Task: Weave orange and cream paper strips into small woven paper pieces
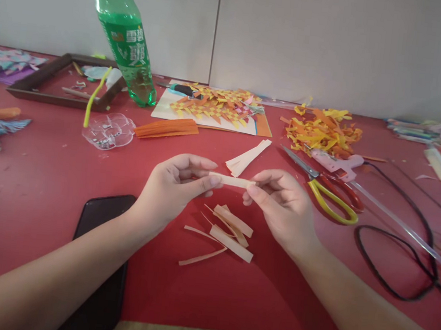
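Between my two hands a pale cream paper strip [233, 181] is stretched level above the red table. My left hand [179, 181] pinches its left end between thumb and fingers. The right end is pinched the same way by my right hand [279, 202]. Below the hands lie several loose cream paper strips [231, 243], some wide and flat, some thin and curled. Just beyond the held strip rests a fanned stack of cream strips [247, 158]. Scissors [331, 192] with red and yellow handles lie to the right of my right hand.
A phone [100, 278] lies under my left forearm. Farther back are orange strips [167, 128], a clear flower-shaped case [109, 131], a green bottle [132, 51], a dark frame [54, 96] and piled orange-yellow paper pieces [320, 131]. Right: a pink glue gun [337, 163] with a black cord [384, 295].
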`<state>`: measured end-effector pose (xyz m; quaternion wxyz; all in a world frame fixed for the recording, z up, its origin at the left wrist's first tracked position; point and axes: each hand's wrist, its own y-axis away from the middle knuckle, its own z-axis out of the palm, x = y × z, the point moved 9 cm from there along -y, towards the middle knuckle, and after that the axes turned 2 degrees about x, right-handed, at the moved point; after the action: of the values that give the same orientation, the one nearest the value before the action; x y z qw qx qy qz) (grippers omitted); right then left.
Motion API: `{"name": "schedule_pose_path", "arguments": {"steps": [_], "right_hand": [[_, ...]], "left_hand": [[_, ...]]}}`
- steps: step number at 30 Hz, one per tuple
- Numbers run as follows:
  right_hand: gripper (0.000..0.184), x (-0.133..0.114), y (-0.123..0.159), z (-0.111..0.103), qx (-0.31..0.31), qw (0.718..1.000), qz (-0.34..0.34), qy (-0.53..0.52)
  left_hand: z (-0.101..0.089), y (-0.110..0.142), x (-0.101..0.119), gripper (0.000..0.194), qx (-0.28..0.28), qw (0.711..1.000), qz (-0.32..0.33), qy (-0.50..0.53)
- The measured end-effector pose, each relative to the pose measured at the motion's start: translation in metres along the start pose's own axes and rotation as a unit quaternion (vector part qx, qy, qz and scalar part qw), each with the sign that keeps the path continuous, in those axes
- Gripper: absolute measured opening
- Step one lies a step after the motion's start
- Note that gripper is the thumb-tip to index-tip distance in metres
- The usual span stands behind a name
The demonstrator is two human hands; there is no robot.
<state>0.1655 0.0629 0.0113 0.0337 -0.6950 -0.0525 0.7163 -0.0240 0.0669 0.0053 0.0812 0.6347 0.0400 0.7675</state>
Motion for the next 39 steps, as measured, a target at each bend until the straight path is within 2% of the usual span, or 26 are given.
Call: {"name": "schedule_pose_path", "arguments": {"steps": [6,13,16,19,21,24,27,30,34,37,39], "right_hand": [[0.012,-0.001,0.0,-0.001,0.008,1.0,-0.011,-0.002],[0.009,0.005,-0.002,-0.001,-0.026,0.999,-0.023,-0.024],[0.008,0.003,-0.001,0.0,-0.018,1.0,-0.02,0.01],[0.007,-0.005,0.0,-0.003,0.006,0.993,-0.039,0.108],[0.007,-0.016,-0.001,-0.004,0.018,0.972,-0.09,0.217],[0.014,-0.025,-0.003,0.003,-0.001,0.904,-0.176,0.391],[0.032,-0.012,-0.009,0.007,-0.031,0.84,-0.168,0.515],[0.044,0.005,-0.011,0.009,-0.054,0.799,-0.138,0.583],[0.044,0.01,-0.009,0.014,-0.064,0.777,-0.155,0.606],[0.039,0.006,-0.01,0.012,-0.042,0.786,-0.163,0.595],[0.036,0.0,-0.01,0.009,-0.018,0.802,-0.171,0.572]], "left_hand": [[0.002,-0.001,-0.004,0.027,0.002,0.999,-0.029,0.044],[0.003,0.0,-0.009,0.027,-0.02,0.998,-0.05,0.045],[0.003,-0.001,-0.009,0.026,-0.023,0.998,-0.045,0.028],[0.002,-0.002,-0.008,0.021,-0.019,0.999,-0.033,0.023],[0.001,-0.003,-0.008,0.017,-0.016,0.999,-0.033,0.031],[0.006,-0.001,-0.011,0.015,-0.047,0.997,-0.055,-0.001],[0.018,0.005,-0.014,0.015,-0.113,0.983,-0.063,-0.127],[0.024,0.009,-0.011,0.012,-0.139,0.956,-0.021,-0.256],[0.029,0.013,-0.001,0.021,-0.14,0.913,0.072,-0.377],[0.03,0.016,0.008,0.035,-0.115,0.871,0.141,-0.456],[0.03,0.016,0.009,0.038,-0.106,0.857,0.149,-0.481]]}}
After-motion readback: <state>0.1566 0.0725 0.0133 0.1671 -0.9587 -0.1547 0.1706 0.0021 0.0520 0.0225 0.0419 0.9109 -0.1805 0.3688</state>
